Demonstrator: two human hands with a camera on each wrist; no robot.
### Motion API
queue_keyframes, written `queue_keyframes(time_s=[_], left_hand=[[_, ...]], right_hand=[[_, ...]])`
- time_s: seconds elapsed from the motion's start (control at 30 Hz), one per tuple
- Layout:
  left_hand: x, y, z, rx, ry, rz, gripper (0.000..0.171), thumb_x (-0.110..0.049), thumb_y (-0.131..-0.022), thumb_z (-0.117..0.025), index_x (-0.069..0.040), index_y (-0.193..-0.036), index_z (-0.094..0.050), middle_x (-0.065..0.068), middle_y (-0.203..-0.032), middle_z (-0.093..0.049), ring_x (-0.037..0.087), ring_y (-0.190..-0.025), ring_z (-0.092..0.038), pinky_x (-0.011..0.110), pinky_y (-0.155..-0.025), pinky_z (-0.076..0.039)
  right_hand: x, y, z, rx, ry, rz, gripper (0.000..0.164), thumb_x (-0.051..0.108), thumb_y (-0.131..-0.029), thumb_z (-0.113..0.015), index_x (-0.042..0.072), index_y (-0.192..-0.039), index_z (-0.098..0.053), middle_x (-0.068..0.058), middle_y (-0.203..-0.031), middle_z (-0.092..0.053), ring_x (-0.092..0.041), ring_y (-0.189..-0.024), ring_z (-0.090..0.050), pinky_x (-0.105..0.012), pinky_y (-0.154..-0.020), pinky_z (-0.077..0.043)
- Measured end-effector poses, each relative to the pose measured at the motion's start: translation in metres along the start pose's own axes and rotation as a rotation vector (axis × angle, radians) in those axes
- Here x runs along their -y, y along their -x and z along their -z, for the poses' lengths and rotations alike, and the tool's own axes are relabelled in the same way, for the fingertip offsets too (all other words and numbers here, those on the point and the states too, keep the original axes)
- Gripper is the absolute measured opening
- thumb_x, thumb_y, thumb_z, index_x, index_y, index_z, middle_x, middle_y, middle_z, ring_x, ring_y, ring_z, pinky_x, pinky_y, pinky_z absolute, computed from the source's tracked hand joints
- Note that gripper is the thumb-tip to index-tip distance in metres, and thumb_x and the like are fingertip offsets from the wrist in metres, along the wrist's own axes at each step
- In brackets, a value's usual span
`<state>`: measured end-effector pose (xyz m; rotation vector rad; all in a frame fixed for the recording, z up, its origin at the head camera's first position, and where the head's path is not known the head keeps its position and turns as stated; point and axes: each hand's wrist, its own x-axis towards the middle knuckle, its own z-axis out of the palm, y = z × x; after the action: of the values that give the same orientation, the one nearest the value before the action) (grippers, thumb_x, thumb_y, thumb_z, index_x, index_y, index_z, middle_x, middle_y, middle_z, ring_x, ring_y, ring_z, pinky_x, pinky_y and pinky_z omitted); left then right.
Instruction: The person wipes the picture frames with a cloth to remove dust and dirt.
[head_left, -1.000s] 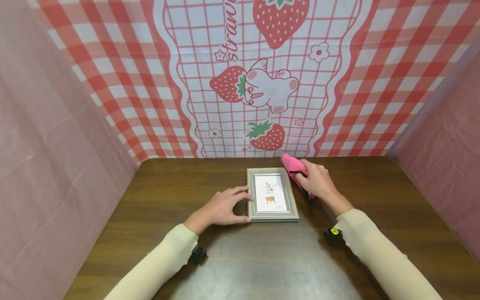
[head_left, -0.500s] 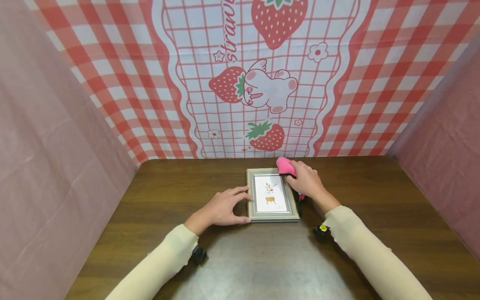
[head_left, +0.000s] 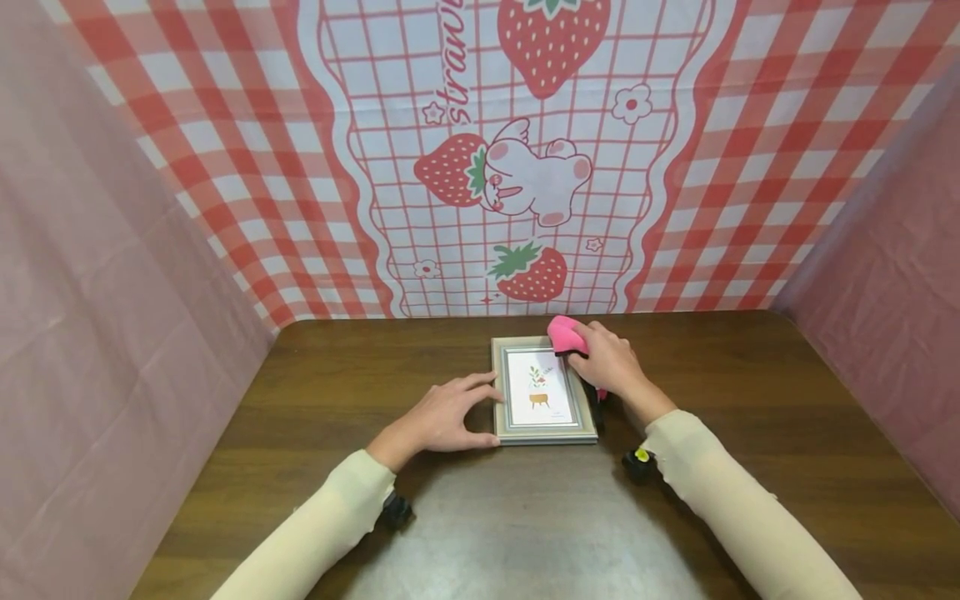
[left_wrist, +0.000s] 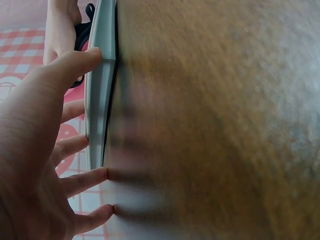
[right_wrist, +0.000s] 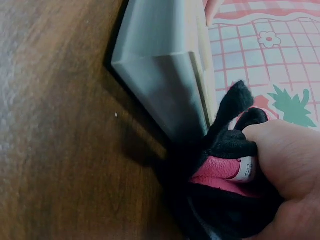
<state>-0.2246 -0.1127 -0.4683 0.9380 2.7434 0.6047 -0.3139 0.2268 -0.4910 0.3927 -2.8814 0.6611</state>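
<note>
A picture frame [head_left: 546, 434] with a pale silver-beige border lies flat on the table, its picture of a potted plant facing up. Spread fingers of my left hand [head_left: 450, 414] touch the frame's left side, and the thumb rests at its near left corner. My right hand [head_left: 609, 360] grips a soft pink cloth [head_left: 567, 335] with black edging over the frame's far right corner. In the right wrist view, black straps and a white tag show on the bunched cloth [right_wrist: 215, 170], beside the frame's side [right_wrist: 155, 85]. Part of the cloth is hidden under my right hand.
The brown wooden table [head_left: 480, 517] spreads around the frame. Behind it hangs a red-and-white checked curtain [head_left: 300, 167] with strawberries. Plain pink cloth walls [head_left: 112, 292] stand at both sides. A small black device [head_left: 397, 510] sits at each wrist.
My right hand has moved left with the pink cloth, from beside the frame onto its far right corner. My left hand stays at the frame's left side.
</note>
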Motion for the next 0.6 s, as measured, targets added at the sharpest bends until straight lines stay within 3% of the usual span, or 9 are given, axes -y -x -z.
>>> queue_keyframes(time_s=[0.2,0.37,0.53,0.6], left_hand=[[-0.001,0.000,0.001,-0.003,-0.004,-0.008,0.063,-0.057,-0.097,-0.083,-0.031,-0.152,-0.067,0.003,-0.183,-0.044,0.042,-0.163,-0.050,0.082,-0.120,-0.043],[-0.002,0.000,0.003,0.005,-0.007,-0.008,0.063,-0.057,-0.097,-0.084,-0.031,-0.152,-0.066,0.003,-0.183,-0.043,0.042,-0.163,-0.050,0.080,-0.121,-0.044],[-0.003,-0.001,0.004,0.008,-0.006,-0.016,0.064,-0.056,-0.097,-0.084,-0.029,-0.152,-0.067,0.005,-0.182,-0.044,0.042,-0.163,-0.050,0.077,-0.123,-0.045],[-0.003,-0.001,0.004,0.006,-0.005,-0.018,0.064,-0.056,-0.097,-0.084,-0.029,-0.152,-0.067,0.005,-0.182,-0.044,0.042,-0.163,-0.050,0.077,-0.123,-0.045]], right_hand=[[-0.022,-0.008,-0.021,-0.010,0.011,0.003,0.063,0.027,-0.093,-0.077,0.011,-0.153,-0.065,-0.019,-0.122,-0.069,-0.038,-0.090,-0.067,-0.066,-0.078,-0.056],[-0.024,-0.006,-0.021,-0.024,-0.004,0.026,0.060,0.030,-0.095,-0.077,0.012,-0.151,-0.066,-0.016,-0.120,-0.070,-0.032,-0.087,-0.065,-0.060,-0.074,-0.055],[0.003,0.009,0.000,-0.003,-0.043,0.022,0.056,0.021,-0.097,-0.075,0.005,-0.150,-0.065,-0.020,-0.117,-0.069,-0.031,-0.087,-0.062,-0.058,-0.076,-0.054],[0.002,0.011,0.000,-0.008,-0.050,0.043,0.056,0.021,-0.098,-0.075,0.005,-0.150,-0.064,-0.021,-0.114,-0.068,-0.031,-0.085,-0.060,-0.056,-0.074,-0.053]])
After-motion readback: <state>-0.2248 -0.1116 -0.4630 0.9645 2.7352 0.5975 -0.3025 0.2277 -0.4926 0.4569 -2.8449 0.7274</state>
